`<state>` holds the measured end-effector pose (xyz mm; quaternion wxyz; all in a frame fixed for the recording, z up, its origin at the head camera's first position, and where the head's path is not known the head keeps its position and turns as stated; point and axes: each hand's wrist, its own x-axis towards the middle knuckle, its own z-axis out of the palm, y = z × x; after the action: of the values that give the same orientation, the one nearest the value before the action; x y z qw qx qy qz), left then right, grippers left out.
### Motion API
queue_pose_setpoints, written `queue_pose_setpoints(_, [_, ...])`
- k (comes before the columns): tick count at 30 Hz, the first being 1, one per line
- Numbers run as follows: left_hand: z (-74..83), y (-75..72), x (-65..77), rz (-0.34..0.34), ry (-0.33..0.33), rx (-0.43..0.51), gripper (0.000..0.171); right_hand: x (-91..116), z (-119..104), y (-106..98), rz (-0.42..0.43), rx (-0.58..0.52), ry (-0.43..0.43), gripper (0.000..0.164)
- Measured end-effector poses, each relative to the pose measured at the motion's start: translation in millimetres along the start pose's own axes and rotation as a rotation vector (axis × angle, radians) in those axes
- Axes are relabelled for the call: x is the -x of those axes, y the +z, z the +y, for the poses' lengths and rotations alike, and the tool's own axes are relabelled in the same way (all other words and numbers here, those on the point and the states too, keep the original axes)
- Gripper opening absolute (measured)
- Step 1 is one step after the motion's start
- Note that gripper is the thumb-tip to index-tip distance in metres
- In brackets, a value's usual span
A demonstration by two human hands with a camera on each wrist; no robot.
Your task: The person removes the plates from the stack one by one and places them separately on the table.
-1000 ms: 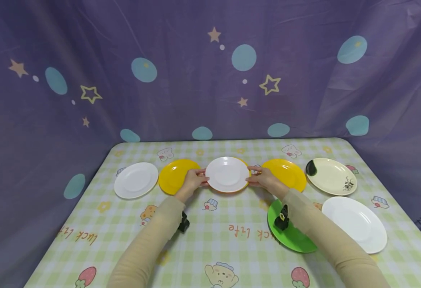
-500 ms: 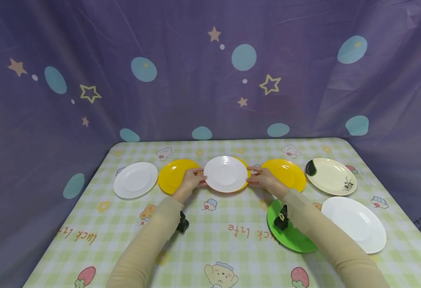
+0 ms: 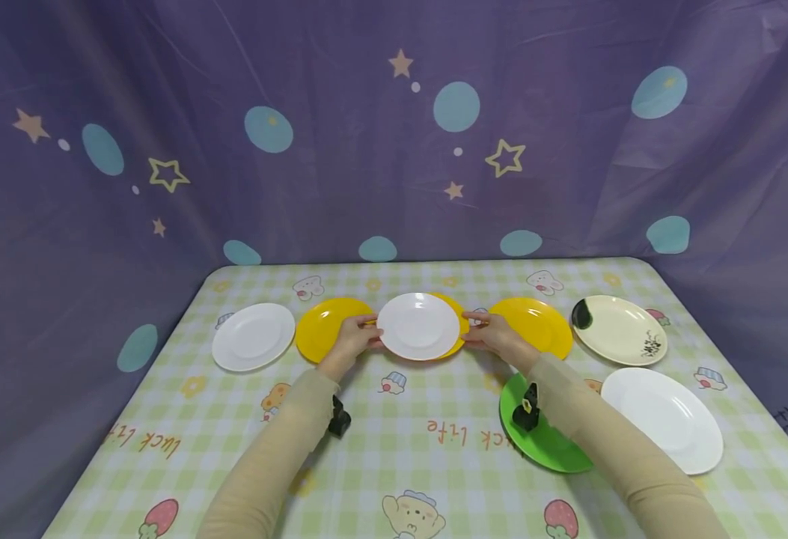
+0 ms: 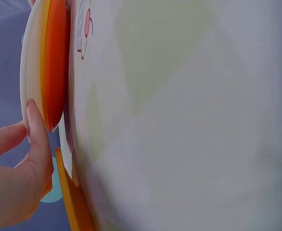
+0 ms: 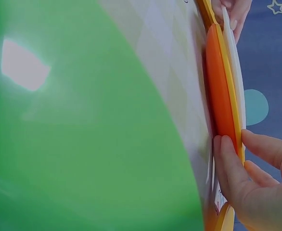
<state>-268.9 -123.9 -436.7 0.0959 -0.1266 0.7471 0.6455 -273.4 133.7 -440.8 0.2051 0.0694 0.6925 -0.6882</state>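
Observation:
Near the table's far middle, a small white plate point(image 3: 417, 326) lies over a yellow plate point(image 3: 459, 320), whose right edge shows as a crescent. My left hand point(image 3: 349, 340) pinches the white plate's left rim. In the left wrist view one fingertip point(image 4: 33, 108) presses the white plate's outer side. My right hand point(image 3: 499, 338) pinches the yellow plate's right edge. Below the yellow rim, the right wrist view shows an orange surface point(image 5: 221, 89); I cannot tell whether that is its underside or another plate.
Yellow plates point(image 3: 326, 331) point(image 3: 533, 326) flank the stack. A white plate point(image 3: 254, 337) lies far left. To the right are a cream patterned plate point(image 3: 619, 329), a white plate point(image 3: 666, 419) and a green plate point(image 3: 548, 445) under my right forearm. A purple curtain point(image 3: 340, 187) hangs behind.
The white plate has slid left over the yellow plate, baring more of the yellow on the right. My left hand has moved slightly left with it; my right hand has stayed put.

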Motion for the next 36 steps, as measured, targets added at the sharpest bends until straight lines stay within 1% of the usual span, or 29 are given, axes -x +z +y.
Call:
queue_pose_setpoints(3, [1.1,-1.4,1.7,-0.01,0.002,0.006,0.041,0,0,0,0.004,0.006,0.003,0.055])
queue_pose_setpoints(10, [3.4,-4.1,3.0,-0.002,-0.036,0.006,0.041,1,-1,0,0.0,0.025,-0.003,0.056])
queue_pose_setpoints(14, [1.6,-6.4,3.6,0.004,-0.018,-0.005,0.039,1,0,0,-0.003,0.024,-0.011,0.056])
queue_pose_setpoints(15, [-0.4,-8.1,3.1,-0.009,0.009,0.013,0.039,1,0,0,-0.001,0.022,-0.011,0.056])
queue_pose_setpoints(18, [-2.1,-9.8,3.4,-0.008,0.031,0.022,0.038,1,0,0,0.0,0.02,-0.012,0.056])
queue_pose_setpoints(21, [-1.9,-11.3,5.1,-0.004,0.032,0.029,0.038,0,0,0,-0.005,0.02,-0.015,0.057])
queue_pose_setpoints(22, [0.0,-10.7,6.5,0.012,0.011,0.012,0.037,0,0,0,-0.005,0.018,-0.015,0.056])
queue_pose_setpoints(26, [3.2,-13.5,11.1,0.009,-0.001,0.003,0.037,1,0,0,-0.005,0.014,-0.013,0.055])
queue_pose_setpoints(36, [1.7,-24.3,14.8,0.001,0.027,0.027,0.039,2,-1,0,-0.02,0.012,-0.008,0.056])
